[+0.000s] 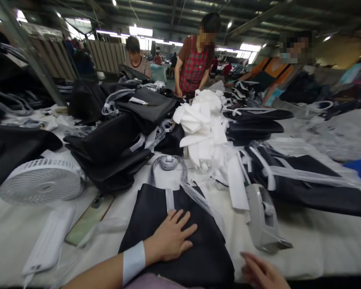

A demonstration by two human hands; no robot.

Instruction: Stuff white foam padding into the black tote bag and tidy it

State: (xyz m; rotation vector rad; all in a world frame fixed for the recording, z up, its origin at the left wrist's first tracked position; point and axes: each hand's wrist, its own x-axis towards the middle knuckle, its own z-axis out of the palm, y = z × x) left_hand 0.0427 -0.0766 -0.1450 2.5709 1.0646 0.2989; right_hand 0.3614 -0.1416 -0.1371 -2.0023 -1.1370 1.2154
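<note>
A black handbag (204, 245) lies flat on the white-covered table in front of me, its wrapped handles (184, 170) pointing away. My left hand (173, 237) rests on the bag with fingers spread, and a pale blue band (134, 261) circles that wrist. A strip of white wrapping (170, 199) runs down the bag's top, and a clear strip trails over its right side. To the right of the bag, my right hand (261, 271) hovers near the table edge, partly cut off and a little blurred. Its fingers point left, with no object visible in them. A grey tape dispenser (263, 220) stands just beyond it.
On the left are a white fan (43, 180), a white power bank (49, 239) and a phone (90, 220). Black bags (105, 144) are heaped behind them. White paper pieces (203, 120) pile up centrally. More black bags (313, 172) lie right. Co-workers (195, 60) stand across the table.
</note>
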